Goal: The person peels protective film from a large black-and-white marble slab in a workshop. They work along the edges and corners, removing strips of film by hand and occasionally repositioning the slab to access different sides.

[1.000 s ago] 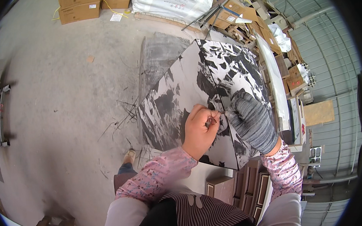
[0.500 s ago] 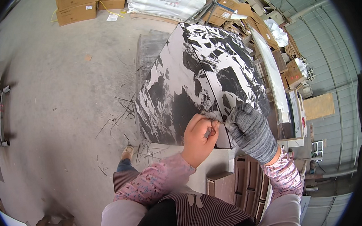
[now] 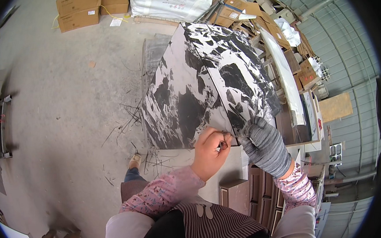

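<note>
A large block faced in black-and-white marble-patterned panels (image 3: 183, 106) stands before me, a dark seam running along its edge. My left hand (image 3: 210, 150) is bare and closed in a pinch at the near end of that seam. Close beside it on the right, my right hand (image 3: 263, 142), in a grey knit glove, is closed too. What the fingers hold is too small to make out; a thin dark bit shows at the left fingertips. Both hands are over the block's near corner, the fingertips almost meeting.
Dark thin strips (image 3: 130, 116) litter the concrete floor left of the block. Brown drawer-like units (image 3: 259, 189) stand below my right arm. Cardboard boxes (image 3: 79, 12) and a white wrapped bundle (image 3: 169, 3) lie at the back. A long pale panel (image 3: 282, 72) flanks the block's right side.
Both hands have come slightly nearer to me along the seam, to the block's near end. The block appears a little higher and further left in view. Both hands stay closed.
</note>
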